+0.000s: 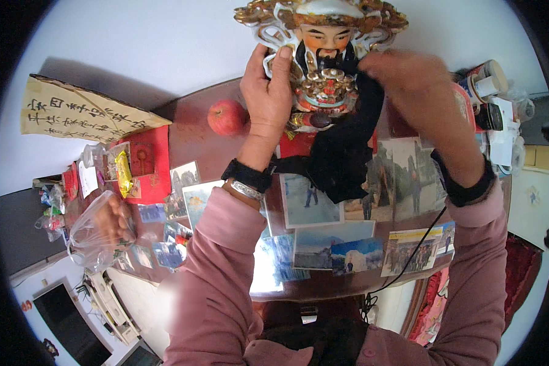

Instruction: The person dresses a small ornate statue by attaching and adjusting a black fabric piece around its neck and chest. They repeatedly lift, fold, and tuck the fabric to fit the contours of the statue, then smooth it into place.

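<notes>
A glazed porcelain statue [330,89] of a bearded figure, white, gold, black and red, stands against the wall at the back of the table. My left hand [270,87] grips its side, thumb towards me, by a white looped ornament. Blurred, my right hand [414,84] presses a black cloth [347,151] against the statue near the beard. The cloth hangs down over the statue's front and onto the photographs below. A red apple [226,117] sits to the left of my left wrist.
Several photographs [311,201] lie flat across the dark red table [196,110]. At left are a cardboard sign [87,110] with handwriting, a yellow packet [124,174] and a plastic bag [96,233] of brown items. Jars [489,80] stand at right; a black cable [411,256] crosses the front edge.
</notes>
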Motion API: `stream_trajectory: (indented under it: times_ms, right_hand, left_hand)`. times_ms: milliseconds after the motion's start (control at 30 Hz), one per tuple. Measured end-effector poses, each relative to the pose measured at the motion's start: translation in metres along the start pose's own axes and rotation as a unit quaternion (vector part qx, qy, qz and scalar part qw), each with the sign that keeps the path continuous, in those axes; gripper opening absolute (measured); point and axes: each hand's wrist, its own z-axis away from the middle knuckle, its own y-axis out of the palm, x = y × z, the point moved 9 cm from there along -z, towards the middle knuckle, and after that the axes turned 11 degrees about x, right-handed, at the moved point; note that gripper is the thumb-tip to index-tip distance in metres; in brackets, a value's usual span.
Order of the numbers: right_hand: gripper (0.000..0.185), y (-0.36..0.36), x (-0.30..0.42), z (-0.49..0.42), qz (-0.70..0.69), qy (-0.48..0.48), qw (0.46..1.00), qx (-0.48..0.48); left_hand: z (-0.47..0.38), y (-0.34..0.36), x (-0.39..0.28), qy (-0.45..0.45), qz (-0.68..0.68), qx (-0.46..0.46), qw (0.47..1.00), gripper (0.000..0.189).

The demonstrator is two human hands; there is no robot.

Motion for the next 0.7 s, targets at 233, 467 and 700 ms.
stream_trajectory:
  times_ms: [233,467,700]
  right_hand:
    - [0.017,-0.013,0.005,0.001,0.016,0.004,0.999,-0.033]
    - [0.019,-0.007,0.013,-0.002,0.074,0.002,0.997,0.001]
    - [0.019,0.006,0.024,-0.008,0.091,-0.032,0.991,0.089]
  left_hand:
    - [-0.003,-0.001,-0.002,0.015,0.005,-0.002,1.000,0.035]
    - [-0.001,0.000,-0.002,0.011,0.000,0.000,1.000,0.035]
    - [-0.001,0.001,-0.002,0.020,-0.002,0.005,1.000,0.036]
